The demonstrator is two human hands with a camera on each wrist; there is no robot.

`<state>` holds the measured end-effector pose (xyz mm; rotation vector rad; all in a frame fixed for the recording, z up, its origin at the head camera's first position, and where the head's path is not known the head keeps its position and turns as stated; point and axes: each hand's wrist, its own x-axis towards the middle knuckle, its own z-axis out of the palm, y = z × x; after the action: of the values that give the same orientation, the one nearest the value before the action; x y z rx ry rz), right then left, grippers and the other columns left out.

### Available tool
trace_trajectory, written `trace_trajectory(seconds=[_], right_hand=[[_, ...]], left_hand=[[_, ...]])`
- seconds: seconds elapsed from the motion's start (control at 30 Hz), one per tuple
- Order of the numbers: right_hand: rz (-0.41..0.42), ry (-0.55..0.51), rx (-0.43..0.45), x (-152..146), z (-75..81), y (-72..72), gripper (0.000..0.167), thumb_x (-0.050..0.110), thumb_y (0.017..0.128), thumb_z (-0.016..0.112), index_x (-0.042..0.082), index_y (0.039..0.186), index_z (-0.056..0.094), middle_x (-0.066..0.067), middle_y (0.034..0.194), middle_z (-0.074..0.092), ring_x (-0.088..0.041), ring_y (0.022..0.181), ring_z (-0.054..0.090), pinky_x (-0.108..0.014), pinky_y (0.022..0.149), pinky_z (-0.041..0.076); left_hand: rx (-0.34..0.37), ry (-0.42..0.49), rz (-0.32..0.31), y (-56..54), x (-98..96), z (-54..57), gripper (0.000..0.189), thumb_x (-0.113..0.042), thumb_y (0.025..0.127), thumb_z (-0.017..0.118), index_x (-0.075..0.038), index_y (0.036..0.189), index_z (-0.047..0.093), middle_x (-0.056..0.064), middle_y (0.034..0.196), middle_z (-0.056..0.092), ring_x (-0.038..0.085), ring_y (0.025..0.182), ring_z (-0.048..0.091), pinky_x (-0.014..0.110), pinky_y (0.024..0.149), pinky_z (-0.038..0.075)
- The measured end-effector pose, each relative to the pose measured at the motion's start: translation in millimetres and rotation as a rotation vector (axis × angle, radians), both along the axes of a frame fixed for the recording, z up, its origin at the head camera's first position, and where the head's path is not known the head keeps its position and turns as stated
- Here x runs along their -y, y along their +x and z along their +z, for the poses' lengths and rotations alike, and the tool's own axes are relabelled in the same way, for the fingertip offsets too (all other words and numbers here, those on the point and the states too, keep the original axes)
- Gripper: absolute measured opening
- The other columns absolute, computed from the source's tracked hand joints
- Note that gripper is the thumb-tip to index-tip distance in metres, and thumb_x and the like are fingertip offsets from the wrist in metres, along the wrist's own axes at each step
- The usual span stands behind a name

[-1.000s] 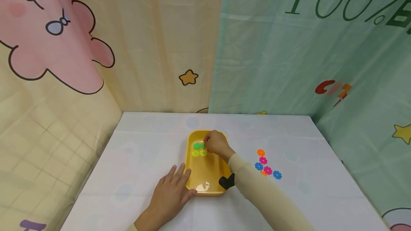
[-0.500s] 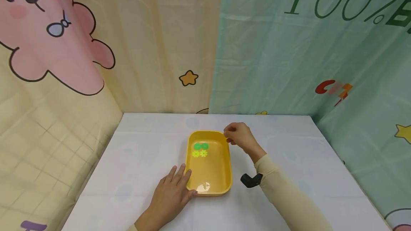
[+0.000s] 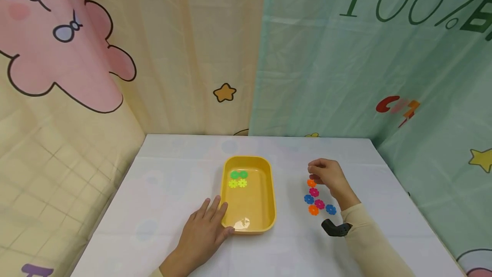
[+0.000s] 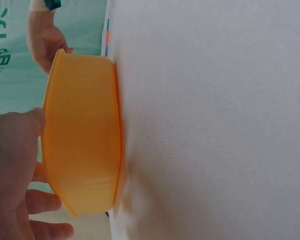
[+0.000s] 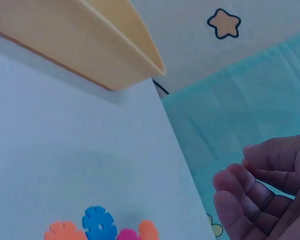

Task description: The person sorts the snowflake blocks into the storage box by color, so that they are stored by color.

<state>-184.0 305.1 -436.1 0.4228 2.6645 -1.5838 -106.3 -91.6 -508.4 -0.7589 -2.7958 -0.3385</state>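
A yellow plastic tray (image 3: 253,208) stands mid-table. My left hand (image 3: 201,234) rests at its near left rim, fingers spread and fairly straight; in the left wrist view the thumb touches the tray wall (image 4: 82,135). Two green discs (image 3: 239,175) and two yellow snowflake discs (image 3: 238,183) lie inside, toward the far left. My right hand (image 3: 330,176) hovers over the far end of a loose group, its fingers loosely bent; nothing shows between them in the right wrist view. That group has orange (image 3: 313,210), pink (image 3: 319,204) and blue snowflake discs (image 3: 309,199), lying right of the tray.
The white-covered table (image 3: 173,174) ends at a back edge against printed cloth curtains (image 3: 307,76). More cloth hangs along the left and right sides. A black wrist-worn device (image 3: 336,228) sits at my right sleeve.
My right hand has left the tray's far end and moved right to above the loose discs. The discs in the tray lie as before. My left hand has stayed at the rim.
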Motion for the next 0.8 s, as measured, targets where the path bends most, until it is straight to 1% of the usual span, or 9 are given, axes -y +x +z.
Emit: trace_trajectory(seconds=[0.17, 0.3, 0.43, 0.6, 0.8], right_hand=[[-0.04, 0.015, 0.042, -19.4, -11.5, 12.1, 0.037, 0.023, 0.103, 0.061, -0.004, 0.128, 0.06, -0.021, 0.117, 0.064, -0.025, 0.096, 0.068, -0.03, 0.082, 0.06], [-0.041, 0.038, 0.061, -31.3, -21.7, 21.3, 0.04, 0.025, 0.103, 0.061, -0.005, 0.13, 0.059, -0.023, 0.12, 0.064, -0.027, 0.098, 0.066, -0.031, 0.083, 0.06], [-0.025, 0.077, 0.084, -40.2, -31.5, 29.9, 0.04, 0.024, 0.102, 0.062, -0.005, 0.129, 0.06, -0.022, 0.12, 0.064, -0.028, 0.1, 0.064, -0.034, 0.084, 0.059], [-0.002, 0.165, 0.125, -52.1, -40.3, 39.2, 0.038, 0.023, 0.101, 0.064, -0.005, 0.127, 0.061, -0.022, 0.12, 0.064, -0.031, 0.102, 0.06, -0.04, 0.087, 0.058], [0.03, 0.287, 0.174, -60.3, -49.7, 47.4, 0.039, 0.022, 0.096, 0.07, -0.006, 0.123, 0.063, -0.024, 0.116, 0.065, -0.033, 0.099, 0.061, -0.047, 0.09, 0.057]], left_hand=[[-0.001, 0.001, -0.001, 0.9, 0.0, -0.7, 0.071, -0.066, 0.099, 0.047, -0.014, 0.147, 0.055, 0.012, 0.156, 0.048, 0.041, 0.141, 0.046, 0.056, 0.099, 0.049], [-0.005, 0.002, -0.001, 0.9, -0.1, -0.9, 0.071, -0.065, 0.099, 0.048, -0.014, 0.147, 0.055, 0.013, 0.156, 0.048, 0.041, 0.141, 0.046, 0.056, 0.099, 0.049], [0.005, -0.005, 0.0, 0.7, -0.7, -0.3, 0.071, -0.065, 0.099, 0.048, -0.014, 0.148, 0.055, 0.013, 0.157, 0.046, 0.041, 0.141, 0.046, 0.056, 0.1, 0.049], [0.023, 0.0, 0.0, 1.4, -1.2, 1.9, 0.07, -0.064, 0.099, 0.048, -0.014, 0.148, 0.055, 0.013, 0.157, 0.046, 0.041, 0.141, 0.045, 0.056, 0.1, 0.049], [0.026, 0.002, 0.008, 1.4, -0.8, 2.0, 0.071, -0.065, 0.099, 0.048, -0.014, 0.148, 0.055, 0.013, 0.158, 0.045, 0.041, 0.141, 0.045, 0.055, 0.099, 0.05]])
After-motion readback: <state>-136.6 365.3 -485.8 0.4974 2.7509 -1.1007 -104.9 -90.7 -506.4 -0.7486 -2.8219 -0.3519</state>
